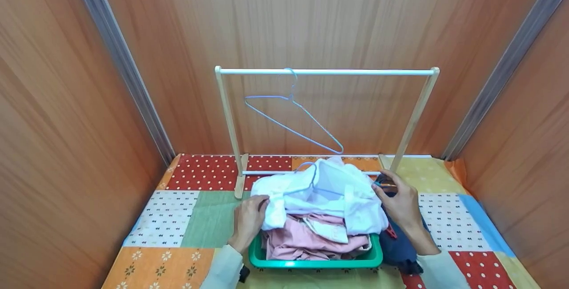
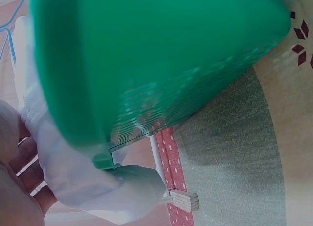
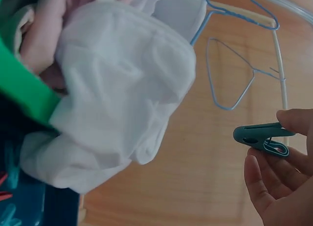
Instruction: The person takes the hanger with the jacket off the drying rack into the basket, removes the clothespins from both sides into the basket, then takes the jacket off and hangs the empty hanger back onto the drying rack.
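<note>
A white shirt (image 1: 300, 193) lies over a green basket (image 1: 315, 263), with a blue wire hanger (image 1: 314, 178) inside it. My left hand (image 1: 250, 220) grips the shirt at its left side; in the left wrist view the fingers (image 2: 30, 177) go behind the white cloth. On the other side, my right hand (image 1: 402, 200) pinches a teal clothespin (image 3: 259, 132) between thumb and fingers, just off the shirt's right edge. Folded pink clothes (image 1: 306, 238) fill the basket under the shirt.
Behind the basket stands a rack with a white top bar (image 1: 364, 72) and wooden legs (image 1: 415, 120). An unused blue hanger (image 1: 293, 133) hangs from the bar. Right of the basket, a dark blue container (image 3: 58, 206) holds red and teal clothespins. Wood-grain panels (image 1: 66, 124) enclose the patchwork cloth.
</note>
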A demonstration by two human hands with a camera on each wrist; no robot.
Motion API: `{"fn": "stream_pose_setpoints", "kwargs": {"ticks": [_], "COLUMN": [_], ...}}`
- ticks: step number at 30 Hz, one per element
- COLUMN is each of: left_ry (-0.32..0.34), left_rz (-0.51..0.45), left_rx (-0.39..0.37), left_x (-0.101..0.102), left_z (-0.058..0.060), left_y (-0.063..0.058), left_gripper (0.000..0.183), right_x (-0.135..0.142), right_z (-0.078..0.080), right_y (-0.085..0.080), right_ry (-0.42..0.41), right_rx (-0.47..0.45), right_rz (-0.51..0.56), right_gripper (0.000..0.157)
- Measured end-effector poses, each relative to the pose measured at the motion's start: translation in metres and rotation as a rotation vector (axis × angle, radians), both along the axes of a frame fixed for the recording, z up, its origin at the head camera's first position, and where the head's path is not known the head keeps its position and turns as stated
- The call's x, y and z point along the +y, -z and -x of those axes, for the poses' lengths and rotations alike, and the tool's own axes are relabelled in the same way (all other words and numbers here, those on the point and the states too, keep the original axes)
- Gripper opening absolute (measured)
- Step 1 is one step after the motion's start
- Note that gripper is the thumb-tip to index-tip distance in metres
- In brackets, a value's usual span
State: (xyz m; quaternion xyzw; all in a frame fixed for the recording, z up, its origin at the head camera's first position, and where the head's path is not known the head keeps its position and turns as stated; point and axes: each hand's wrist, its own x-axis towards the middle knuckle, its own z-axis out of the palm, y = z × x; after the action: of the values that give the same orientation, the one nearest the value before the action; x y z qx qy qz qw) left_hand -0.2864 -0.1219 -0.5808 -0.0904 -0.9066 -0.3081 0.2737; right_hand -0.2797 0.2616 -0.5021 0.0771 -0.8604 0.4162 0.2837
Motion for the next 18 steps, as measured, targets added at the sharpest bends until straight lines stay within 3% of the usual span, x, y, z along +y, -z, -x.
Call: {"fn": "stream_pose_setpoints", "kwargs": {"ticks": [7,18], "left_ry": [-0.003,-0.013], "left_rz": [0.006,0.01], "left_rx": [0.001,-0.011], "left_x": [0.001,0.001], "left_z": [0.0,0.0], "left_y": [0.001,0.001], "left_gripper": [0.013,0.014], "right_x": [0.022,0.049], "right_z": [0.002,0.008], "right_y": [0.026,0.058], "right_ry": [0.07,0.129], "right_rx": [-0.085,-0.246], "right_rz": [-0.096,-0.157], "right_gripper": [0.045,0.046]}}
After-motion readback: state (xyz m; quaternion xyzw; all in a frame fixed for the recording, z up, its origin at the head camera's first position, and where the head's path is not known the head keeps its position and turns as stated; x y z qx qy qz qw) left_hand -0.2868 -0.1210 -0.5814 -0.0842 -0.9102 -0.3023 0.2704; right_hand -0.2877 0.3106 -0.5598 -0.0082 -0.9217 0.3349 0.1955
